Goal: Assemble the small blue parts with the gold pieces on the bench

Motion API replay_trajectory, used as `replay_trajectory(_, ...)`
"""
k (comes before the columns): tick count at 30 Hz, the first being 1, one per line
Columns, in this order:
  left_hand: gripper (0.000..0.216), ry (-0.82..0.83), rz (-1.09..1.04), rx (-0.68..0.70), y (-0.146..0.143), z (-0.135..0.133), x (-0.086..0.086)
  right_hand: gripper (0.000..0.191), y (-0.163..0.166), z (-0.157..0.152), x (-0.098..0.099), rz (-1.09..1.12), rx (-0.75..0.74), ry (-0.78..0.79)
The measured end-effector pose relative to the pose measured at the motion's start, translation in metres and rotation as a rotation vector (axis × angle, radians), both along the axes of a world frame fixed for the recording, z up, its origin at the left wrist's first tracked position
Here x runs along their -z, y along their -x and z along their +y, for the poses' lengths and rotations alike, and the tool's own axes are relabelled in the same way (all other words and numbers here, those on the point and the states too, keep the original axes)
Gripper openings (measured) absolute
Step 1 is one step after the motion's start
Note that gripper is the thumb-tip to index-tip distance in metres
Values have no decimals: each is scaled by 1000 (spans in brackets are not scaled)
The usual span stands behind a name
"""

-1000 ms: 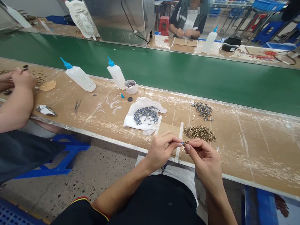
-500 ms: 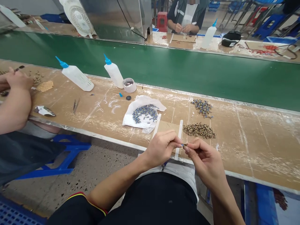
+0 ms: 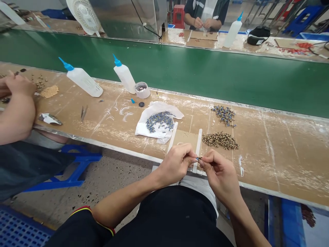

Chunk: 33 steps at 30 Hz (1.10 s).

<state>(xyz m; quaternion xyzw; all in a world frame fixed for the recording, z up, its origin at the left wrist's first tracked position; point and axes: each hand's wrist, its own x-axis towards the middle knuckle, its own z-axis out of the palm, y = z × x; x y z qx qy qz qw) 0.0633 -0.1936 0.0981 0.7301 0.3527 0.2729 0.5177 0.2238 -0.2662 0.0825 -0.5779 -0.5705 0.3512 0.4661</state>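
My left hand [image 3: 177, 161] pinches a small blue piece [image 3: 197, 158] between thumb and fingertips. Against it, my right hand [image 3: 219, 171] pinches a small dark, brassy piece [image 3: 200, 158], mostly hidden by the fingers. The fingertips of both hands nearly meet above the table's front edge. Just beyond them lies a heap of small brass-coloured pieces [image 3: 220, 141]. Farther back is a pile of blue and brass pieces [image 3: 223, 115]. Left of my hands, small blue pieces [image 3: 156, 120] rest on a crumpled white sheet [image 3: 142, 128]. A cardboard pad [image 3: 183, 138] with white strips lies under my hands.
Two white squeeze bottles [image 3: 83, 81] with blue nozzles stand near a tape roll [image 3: 142, 90]. Tweezers [image 3: 83, 113] lie farther left, near a co-worker's arm [image 3: 20, 106]. A green belt [image 3: 180, 68] runs behind the table. Another person works across it.
My hands have drawn slightly closer together, and the right has shifted a little left. Both keep their pinch on the small pieces. The view has tilted slightly.
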Motion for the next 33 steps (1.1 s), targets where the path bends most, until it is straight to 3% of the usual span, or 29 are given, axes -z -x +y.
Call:
replay_trajectory(3,18,61,-11,10,2,-1,2,21,-5,3,0,-29,-47,9)
replay_trajectory(10,10,159,-148,-40,-1,2,4,10,-5,5,0,118,50,49)
replay_trajectory(15,16,-33,-12,2,2,10,2,7,-8,4,-1,116,140,35)
replay_trajectory(21,22,-311,100,114,5,14,0,11,-9,3,3,174,118,95)
replay_trajectory(26,23,-327,109,121,5,13,1,16,-9,4,3,389,67,215)
replay_trajectory(33,23,-336,95,122,2,9,7,14,-8,3,5,277,-13,81)
